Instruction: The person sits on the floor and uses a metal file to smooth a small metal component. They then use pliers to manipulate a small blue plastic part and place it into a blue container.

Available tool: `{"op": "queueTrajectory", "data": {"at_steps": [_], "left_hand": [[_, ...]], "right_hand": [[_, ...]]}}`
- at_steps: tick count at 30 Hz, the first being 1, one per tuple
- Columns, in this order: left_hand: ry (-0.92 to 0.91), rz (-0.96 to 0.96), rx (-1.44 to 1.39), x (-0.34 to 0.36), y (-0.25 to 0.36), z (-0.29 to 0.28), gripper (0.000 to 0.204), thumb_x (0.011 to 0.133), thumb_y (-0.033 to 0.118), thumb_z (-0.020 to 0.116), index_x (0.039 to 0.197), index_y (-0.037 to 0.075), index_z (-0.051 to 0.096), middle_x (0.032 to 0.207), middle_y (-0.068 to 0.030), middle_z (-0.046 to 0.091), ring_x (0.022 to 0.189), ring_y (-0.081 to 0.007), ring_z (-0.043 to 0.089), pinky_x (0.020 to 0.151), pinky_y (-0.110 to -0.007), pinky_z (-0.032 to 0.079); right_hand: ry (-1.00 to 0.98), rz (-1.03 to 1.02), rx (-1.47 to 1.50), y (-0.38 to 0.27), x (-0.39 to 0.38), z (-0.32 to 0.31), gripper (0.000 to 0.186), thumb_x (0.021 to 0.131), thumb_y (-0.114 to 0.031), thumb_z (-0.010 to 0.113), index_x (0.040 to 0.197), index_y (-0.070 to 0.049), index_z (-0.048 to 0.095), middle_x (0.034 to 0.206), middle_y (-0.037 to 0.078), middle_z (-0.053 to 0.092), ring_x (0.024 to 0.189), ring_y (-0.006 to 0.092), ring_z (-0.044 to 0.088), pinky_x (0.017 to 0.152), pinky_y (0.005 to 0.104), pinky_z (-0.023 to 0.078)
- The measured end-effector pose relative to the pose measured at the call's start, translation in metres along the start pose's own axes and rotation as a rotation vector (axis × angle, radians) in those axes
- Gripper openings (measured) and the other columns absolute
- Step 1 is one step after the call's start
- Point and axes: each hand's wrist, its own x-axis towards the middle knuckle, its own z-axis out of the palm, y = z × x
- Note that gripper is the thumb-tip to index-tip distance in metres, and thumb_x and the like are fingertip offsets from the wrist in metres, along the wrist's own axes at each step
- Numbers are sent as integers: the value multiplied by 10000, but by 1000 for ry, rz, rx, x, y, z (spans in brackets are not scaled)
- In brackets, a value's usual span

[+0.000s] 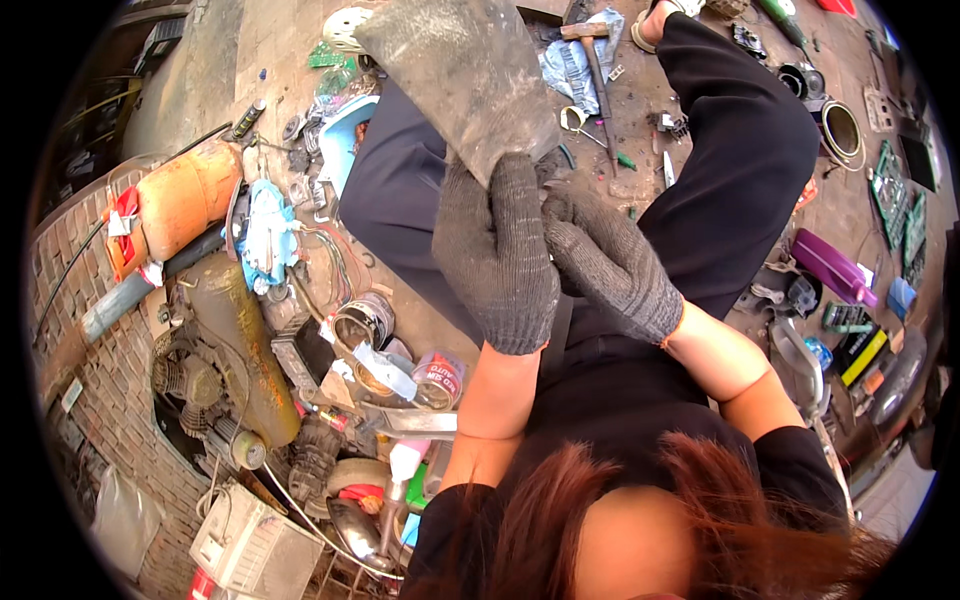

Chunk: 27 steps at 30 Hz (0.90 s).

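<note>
A scuffed grey flat sheet (pixel 460 75), apparently metal, slants up and away in front of me. My left hand (pixel 497 260), in a dark grey knit glove, is closed around its near corner. My right hand (pixel 615 260), gloved the same way, is right beside the left with its fingers bent together near the sheet's lower edge. Whatever lies within those right fingers is hidden. Both hands are above my lap, between my dark-trousered legs.
A hammer (pixel 597 85) lies on the ground beyond the hands, near blue cloth (pixel 565 72). Orange (pixel 190 195) and yellow-brown (pixel 240 340) cylinders are at the left, with tins and scrap closer. Green circuit boards (pixel 888 190) and a purple plastic piece (pixel 830 265) lie right.
</note>
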Motion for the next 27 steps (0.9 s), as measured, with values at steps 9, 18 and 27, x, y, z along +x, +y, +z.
{"op": "queueTrajectory", "data": {"at_steps": [9, 18, 27], "left_hand": [[6, 36, -45, 19, -7, -2, 275, 925, 77, 525, 1138, -92, 566, 1061, -155, 620, 896, -207, 642, 757, -356, 582], [-41, -56, 38, 14, 1, 0, 276, 923, 47, 497, 1151, -92, 563, 1097, -164, 613, 927, -222, 639, 760, -360, 585], [-61, -73, -76, 12, 2, 2, 301, 929, 85, 514, 1177, -81, 550, 1164, -190, 596, 1002, -235, 625, 786, -364, 575]], "right_hand": [[-333, 500, 1234, 14, -9, -13, 265, 978, -313, 449, 844, -85, 469, 618, -16, 410, 518, 105, 419, 468, 238, 336], [-381, 667, 1423, 16, -8, -12, 298, 972, -344, 439, 764, -130, 463, 593, -16, 433, 488, 117, 446, 454, 260, 392], [-378, 704, 1463, 24, -10, -11, 323, 973, -355, 429, 739, -136, 466, 595, -22, 457, 477, 102, 448, 446, 250, 385]]}}
